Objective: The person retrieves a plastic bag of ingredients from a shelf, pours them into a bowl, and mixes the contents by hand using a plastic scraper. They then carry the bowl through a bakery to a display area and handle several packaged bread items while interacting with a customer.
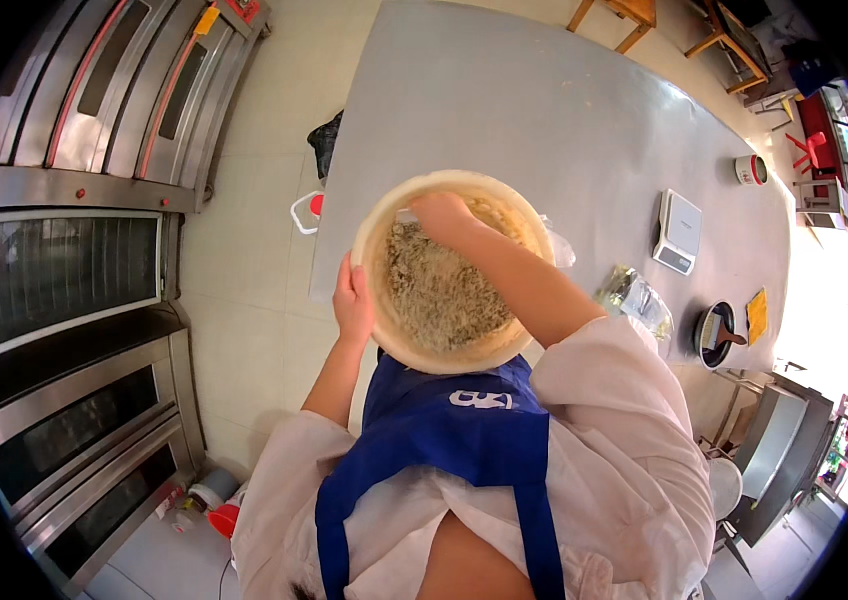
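A large cream plastic bowl sits at the near edge of the steel table, in front of my blue apron, with a coarse, speckled crumbly mixture inside. My left hand grips the bowl's left rim. My right hand is closed inside the upper part of the bowl on what looks like a white scraper, mostly hidden by the fingers. Clear plastic packaging lies on the table to the right of the bowl.
Steel table holds a digital scale, a tub, a black pan and a yellow packet. Steel ovens line the left. A black bag is beyond the table's left edge; wooden stools stand behind it.
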Tool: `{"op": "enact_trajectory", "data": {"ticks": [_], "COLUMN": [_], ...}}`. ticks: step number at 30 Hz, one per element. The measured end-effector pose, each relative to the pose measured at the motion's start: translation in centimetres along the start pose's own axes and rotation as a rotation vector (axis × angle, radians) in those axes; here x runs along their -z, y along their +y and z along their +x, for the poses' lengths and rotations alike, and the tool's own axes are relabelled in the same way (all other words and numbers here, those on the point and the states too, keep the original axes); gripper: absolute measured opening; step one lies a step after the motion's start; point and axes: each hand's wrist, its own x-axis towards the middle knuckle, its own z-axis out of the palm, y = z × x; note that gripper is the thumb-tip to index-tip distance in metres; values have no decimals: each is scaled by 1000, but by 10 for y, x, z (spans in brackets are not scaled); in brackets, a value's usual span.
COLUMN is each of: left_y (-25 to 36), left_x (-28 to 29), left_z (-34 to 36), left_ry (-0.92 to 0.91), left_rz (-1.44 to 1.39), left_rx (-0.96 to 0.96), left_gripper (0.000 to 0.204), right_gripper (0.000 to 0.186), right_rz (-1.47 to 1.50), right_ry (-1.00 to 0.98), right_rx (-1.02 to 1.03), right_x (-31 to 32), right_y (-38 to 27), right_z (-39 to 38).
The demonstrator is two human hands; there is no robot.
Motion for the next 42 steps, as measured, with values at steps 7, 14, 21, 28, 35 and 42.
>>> {"op": "enact_trajectory", "data": {"ticks": [7, 14, 21, 28, 35, 42], "left_y": [-11, -14, -27, -13, 12, 14], "left_x": [4, 8, 10, 25, -45, -45], "left_z": [6, 8, -61, 14, 70, 70], "left_ry": [0, -23, -186, -531, -160, -228], "left_rz": [22, -89, -194, 19, 436, 376], "left_rx": [-2, -25, 278, -44, -449, -313], "left_gripper": [36, 36, 32, 46, 40, 35], "right_gripper": [20, 22, 17, 22, 23, 20], "right_rz": [39, -32, 281, 445, 226, 216], "right_ry": [-159, -249, 316, 608, 579, 260], "right_rx": [86, 288, -238, -791, -1043, -802], "right_x": [4, -28, -24, -20, -36, -29], "right_y": [-30, -46, -52, 3, 42, 42], "right_z": [17, -46, -121, -162, -146, -79]}}
